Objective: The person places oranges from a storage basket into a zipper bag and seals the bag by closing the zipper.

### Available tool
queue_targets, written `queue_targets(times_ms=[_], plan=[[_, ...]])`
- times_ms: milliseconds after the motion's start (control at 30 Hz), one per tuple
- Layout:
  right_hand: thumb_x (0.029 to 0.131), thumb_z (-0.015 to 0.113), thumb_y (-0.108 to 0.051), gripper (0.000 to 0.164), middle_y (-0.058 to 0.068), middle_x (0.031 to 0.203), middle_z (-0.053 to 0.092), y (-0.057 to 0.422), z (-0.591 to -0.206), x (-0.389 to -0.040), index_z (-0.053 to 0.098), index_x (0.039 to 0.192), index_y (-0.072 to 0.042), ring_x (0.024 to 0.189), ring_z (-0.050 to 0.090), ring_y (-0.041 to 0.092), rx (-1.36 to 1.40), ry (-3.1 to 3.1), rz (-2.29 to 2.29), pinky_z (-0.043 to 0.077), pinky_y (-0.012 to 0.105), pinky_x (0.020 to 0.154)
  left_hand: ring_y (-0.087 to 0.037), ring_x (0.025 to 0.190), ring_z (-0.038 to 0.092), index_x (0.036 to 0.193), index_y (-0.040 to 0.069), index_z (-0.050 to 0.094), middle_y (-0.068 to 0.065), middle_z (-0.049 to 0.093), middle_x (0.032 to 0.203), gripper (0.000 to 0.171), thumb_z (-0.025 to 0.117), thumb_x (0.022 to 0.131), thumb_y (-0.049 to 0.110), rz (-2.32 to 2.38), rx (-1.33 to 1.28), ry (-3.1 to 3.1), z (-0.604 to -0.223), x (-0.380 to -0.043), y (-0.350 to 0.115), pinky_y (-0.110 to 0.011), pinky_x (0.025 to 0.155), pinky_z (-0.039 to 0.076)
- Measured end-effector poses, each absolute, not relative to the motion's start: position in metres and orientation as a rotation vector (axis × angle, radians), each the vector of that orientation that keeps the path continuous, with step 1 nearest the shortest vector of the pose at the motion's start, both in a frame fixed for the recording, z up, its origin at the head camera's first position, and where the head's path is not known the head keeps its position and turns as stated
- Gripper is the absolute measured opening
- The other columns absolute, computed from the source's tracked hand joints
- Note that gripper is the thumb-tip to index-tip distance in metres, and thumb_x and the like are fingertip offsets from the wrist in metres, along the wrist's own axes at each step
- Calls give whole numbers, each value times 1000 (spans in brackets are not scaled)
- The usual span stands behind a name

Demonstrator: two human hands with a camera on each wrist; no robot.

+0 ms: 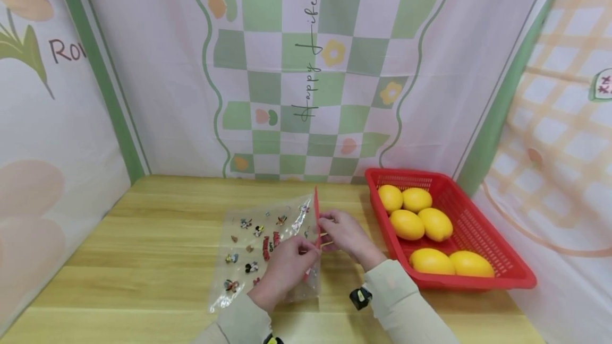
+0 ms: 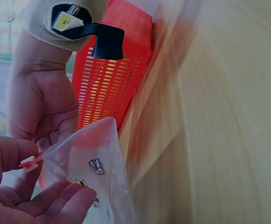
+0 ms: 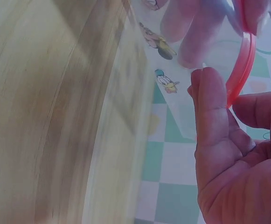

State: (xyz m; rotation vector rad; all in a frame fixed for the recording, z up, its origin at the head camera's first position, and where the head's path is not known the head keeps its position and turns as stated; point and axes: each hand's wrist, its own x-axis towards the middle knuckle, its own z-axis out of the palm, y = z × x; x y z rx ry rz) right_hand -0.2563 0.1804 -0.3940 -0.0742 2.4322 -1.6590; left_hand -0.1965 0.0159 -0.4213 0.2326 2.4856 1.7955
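Note:
A clear plastic zip bag (image 1: 253, 238) printed with small cartoon figures is held over the wooden table, its red zip edge (image 1: 316, 211) facing right. My left hand (image 1: 290, 261) pinches the near end of that edge between thumb and forefinger. In the left wrist view a small white slider (image 2: 29, 163) shows at those fingertips. Farther along the zip, my right hand (image 1: 345, 232) grips the red strip (image 3: 241, 70) between thumb and fingers, as the right wrist view shows. The bag's contents, if any, do not show.
To the right stands a red plastic basket (image 1: 513, 275) with several yellow lemons (image 1: 407, 224) in it. The wooden table (image 1: 119, 248) extends to the left of the bag. Printed cloth (image 1: 306, 52) hangs behind the table and at both sides.

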Motion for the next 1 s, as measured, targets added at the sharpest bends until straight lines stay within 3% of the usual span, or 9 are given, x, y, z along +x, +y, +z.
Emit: queue_targets(times_ms=[233, 600, 833, 1000], plan=[[105, 51, -12, 43, 24, 110, 73, 181, -393, -256, 55, 142, 10, 89, 76, 28, -69, 2432, -1671, 64, 46, 78, -16, 71, 59, 94, 13, 71, 1, 68, 89, 8, 72, 91, 20, 1719, 321, 2569, -422, -195, 17, -29, 60, 49], [99, 54, -7, 39, 23, 101, 75, 182, -395, -259, 63, 133, 11, 79, 73, 18, -89, 2468, -1684, 64, 36, 72, -12, 56, 58, 96, 14, 71, 2, 68, 88, 8, 73, 92, 21, 1699, 386, 2591, -427, -198, 18, -27, 50, 47], [99, 54, -5, 37, 19, 99, 75, 182, -395, -257, 65, 131, 10, 82, 73, 19, -83, 2458, -1733, 64, 36, 74, -16, 95, 69, 108, 16, 72, -2, 73, 114, 23, 74, 92, 33, 1728, 329, 2568, -426, -200, 16, -41, 83, 58], [99, 55, -4, 36, 18, 100, 76, 181, -394, -256, 65, 130, 10, 84, 73, 19, -89, 2444, -1758, 64, 36, 76, -24, 107, 70, 120, 13, 68, -7, 71, 124, 35, 74, 93, 35, 1816, 274, 2489, -424, -202, 16, -46, 92, 58]])
